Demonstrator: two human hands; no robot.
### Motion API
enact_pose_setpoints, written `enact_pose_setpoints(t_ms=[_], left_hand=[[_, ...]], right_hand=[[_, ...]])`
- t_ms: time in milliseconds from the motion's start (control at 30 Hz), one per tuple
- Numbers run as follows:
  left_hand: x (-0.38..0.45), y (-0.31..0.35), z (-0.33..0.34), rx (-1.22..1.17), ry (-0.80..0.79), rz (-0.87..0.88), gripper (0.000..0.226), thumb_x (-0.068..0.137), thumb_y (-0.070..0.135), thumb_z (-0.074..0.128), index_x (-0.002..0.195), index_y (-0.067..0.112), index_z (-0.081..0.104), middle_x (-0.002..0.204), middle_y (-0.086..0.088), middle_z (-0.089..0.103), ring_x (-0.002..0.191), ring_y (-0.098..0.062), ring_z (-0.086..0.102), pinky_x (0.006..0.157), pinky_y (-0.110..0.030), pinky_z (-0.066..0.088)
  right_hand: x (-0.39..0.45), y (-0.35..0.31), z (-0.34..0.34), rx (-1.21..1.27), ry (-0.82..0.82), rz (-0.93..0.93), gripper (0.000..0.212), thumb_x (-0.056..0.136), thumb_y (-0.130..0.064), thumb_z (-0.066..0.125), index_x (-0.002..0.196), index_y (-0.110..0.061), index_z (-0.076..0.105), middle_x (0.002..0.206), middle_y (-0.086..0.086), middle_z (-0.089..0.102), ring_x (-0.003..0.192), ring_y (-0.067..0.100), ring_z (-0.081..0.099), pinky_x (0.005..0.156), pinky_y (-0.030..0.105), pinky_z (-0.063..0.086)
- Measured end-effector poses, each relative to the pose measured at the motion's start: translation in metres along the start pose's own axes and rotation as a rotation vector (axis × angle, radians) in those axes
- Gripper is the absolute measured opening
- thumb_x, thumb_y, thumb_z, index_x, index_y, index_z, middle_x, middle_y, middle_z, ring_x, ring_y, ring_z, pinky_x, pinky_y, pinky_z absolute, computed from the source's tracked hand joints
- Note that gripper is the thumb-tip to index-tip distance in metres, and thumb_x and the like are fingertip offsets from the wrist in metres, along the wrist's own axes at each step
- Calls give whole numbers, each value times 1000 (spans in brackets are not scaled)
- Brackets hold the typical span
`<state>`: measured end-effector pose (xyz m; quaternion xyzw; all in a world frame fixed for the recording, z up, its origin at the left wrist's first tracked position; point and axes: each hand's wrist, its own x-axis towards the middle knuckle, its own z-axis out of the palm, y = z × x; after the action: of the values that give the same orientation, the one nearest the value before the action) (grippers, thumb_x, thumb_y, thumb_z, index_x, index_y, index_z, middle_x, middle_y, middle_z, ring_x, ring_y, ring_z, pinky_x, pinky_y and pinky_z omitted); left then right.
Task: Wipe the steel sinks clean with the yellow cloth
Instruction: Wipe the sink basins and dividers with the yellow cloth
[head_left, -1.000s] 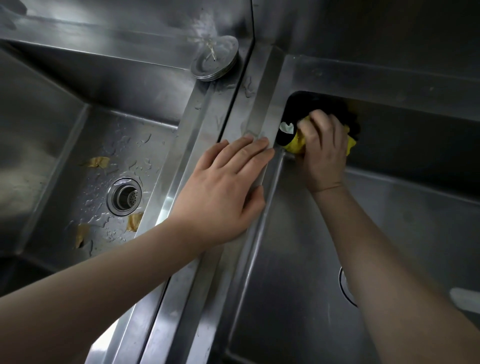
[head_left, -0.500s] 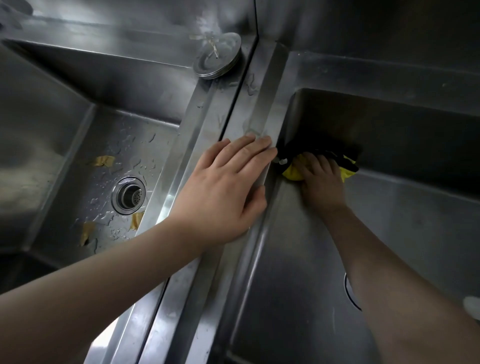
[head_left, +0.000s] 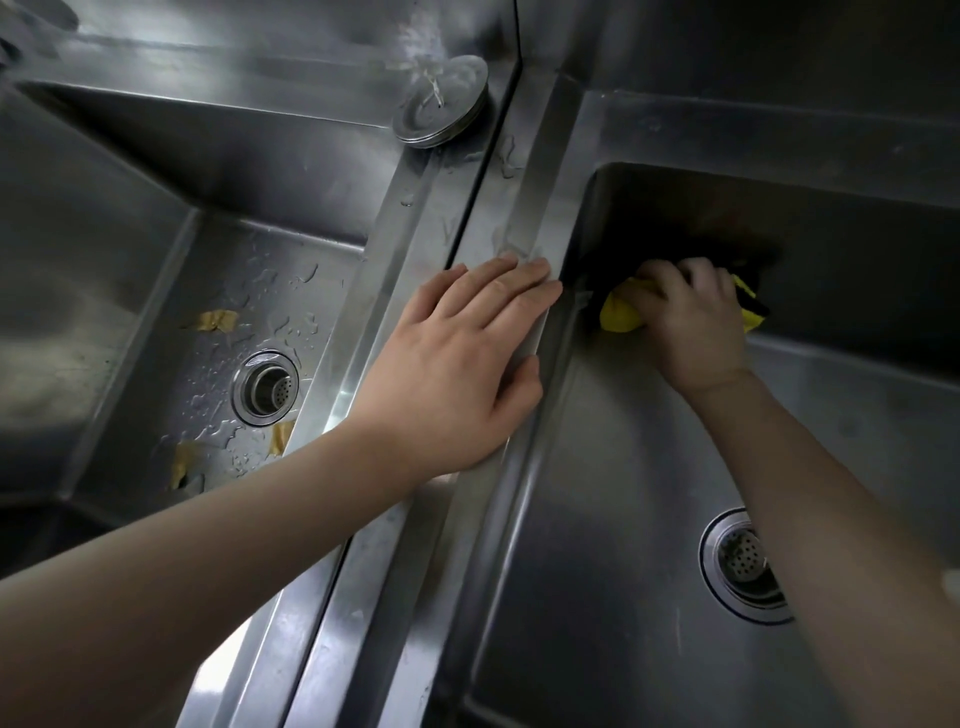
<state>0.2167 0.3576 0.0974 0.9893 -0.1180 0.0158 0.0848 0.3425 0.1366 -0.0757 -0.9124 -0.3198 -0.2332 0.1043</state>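
Note:
Two steel sinks lie side by side, split by a raised steel divider (head_left: 415, 545). Deep in the right sink (head_left: 597, 545), at its far left bottom corner, my right hand (head_left: 691, 322) grips the bunched yellow cloth (head_left: 621, 314) and presses it against the steel. Most of the cloth is hidden under my fingers; a yellow and black edge shows on the right. My left hand (head_left: 457, 364) rests flat on the divider with straight fingers, holding nothing. The left sink (head_left: 130, 322) is wet with droplets.
A round steel drain stopper (head_left: 441, 101) leans on the back ledge above the divider. The left sink has a drain (head_left: 265, 388) and scraps of yellowish tape (head_left: 213, 321) on its floor. The right sink's drain strainer (head_left: 745, 566) sits beside my right forearm.
My right hand has slid the cloth down the sink's back wall to the bottom corner and a little to the right. My left hand has stayed on the divider.

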Motion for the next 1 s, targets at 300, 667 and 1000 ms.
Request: enact_pose_setpoints(t_ms=[300, 667, 1000], left_hand=[[0, 1, -2, -2, -5, -10, 55, 91, 33, 45, 145, 20, 47, 152, 6, 44, 145, -15, 33, 120, -40, 24], [-2, 7, -2, 58, -1, 6, 54, 92, 33, 44, 145, 18, 47, 152, 1, 45, 144, -19, 34, 118, -43, 26], [-8, 36, -1, 335, -48, 42, 54, 97, 24, 37, 145, -1, 41, 152, -20, 41, 142, -37, 36, 118, -51, 25]], right_hand=[[26, 0, -74, -4, 200, 40, 31, 93, -5, 51, 113, -18, 69, 113, 9, 65, 94, 31, 42, 77, 41, 41], [6, 35, -48, -148, 101, -196, 36, 102, -9, 39, 124, -23, 64, 143, 6, 54, 128, 32, 44, 108, 46, 37], [-24, 46, -10, -63, -118, -223, 41, 89, -7, 47, 125, -18, 64, 141, 11, 54, 128, 36, 40, 110, 49, 33]])
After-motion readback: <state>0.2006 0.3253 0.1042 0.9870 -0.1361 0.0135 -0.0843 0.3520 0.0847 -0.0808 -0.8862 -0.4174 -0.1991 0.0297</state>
